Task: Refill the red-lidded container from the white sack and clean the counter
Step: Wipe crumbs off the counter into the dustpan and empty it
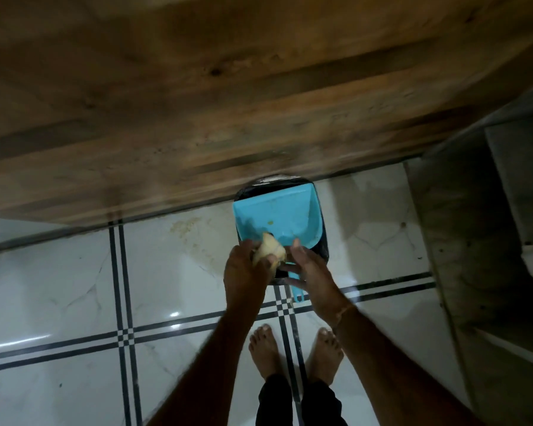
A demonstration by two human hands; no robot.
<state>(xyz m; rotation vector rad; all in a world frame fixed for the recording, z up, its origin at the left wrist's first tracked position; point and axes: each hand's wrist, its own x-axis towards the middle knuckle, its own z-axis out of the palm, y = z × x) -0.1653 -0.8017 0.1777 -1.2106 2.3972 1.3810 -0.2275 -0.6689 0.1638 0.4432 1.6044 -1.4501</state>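
Tiled floor (59,287), dustpan (277,216), cloth (268,250) in left hand (243,272)

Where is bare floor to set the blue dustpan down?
Two free patches: the left tile, bordered by the wooden cabinet front, the black floor stripes and the bin; and the right tile, between bin and grey stone step. Crowded over the bin: left hand gripping a cloth, right hand, dustpan. Feet stand below.
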